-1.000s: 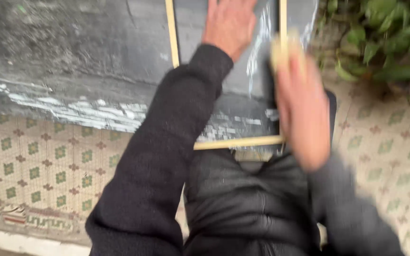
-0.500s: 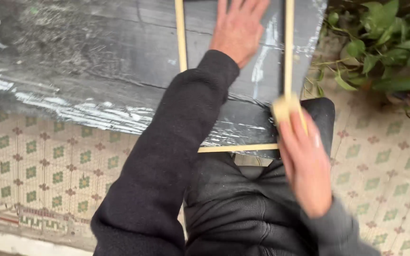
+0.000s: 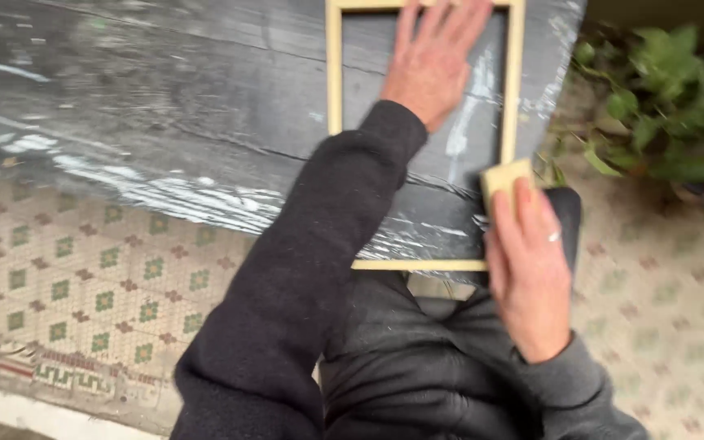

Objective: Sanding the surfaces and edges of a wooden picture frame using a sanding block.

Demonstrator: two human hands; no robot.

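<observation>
A pale wooden frame [image 3: 335,81] lies flat on a dark work surface [image 3: 165,98] wrapped in clear film. My left hand [image 3: 433,61] presses flat, fingers spread, on the upper part of the frame and the surface inside it. My right hand [image 3: 531,269] grips a small yellowish sanding block [image 3: 505,176] and holds it against the frame's right rail, near the lower right corner. The frame's bottom rail sits just above my lap. Both arms wear dark sleeves.
A patterned tile floor [image 3: 83,285] with green and red motifs runs below and to the right. Green leafy plants [image 3: 670,106] stand at the right, close to the surface's edge. My dark trousers [image 3: 417,358] fill the bottom centre.
My right hand with the sanding block slid down the right rail from the upper part to near the lower corner. The left hand stayed pressed on the frame; the view shifted.
</observation>
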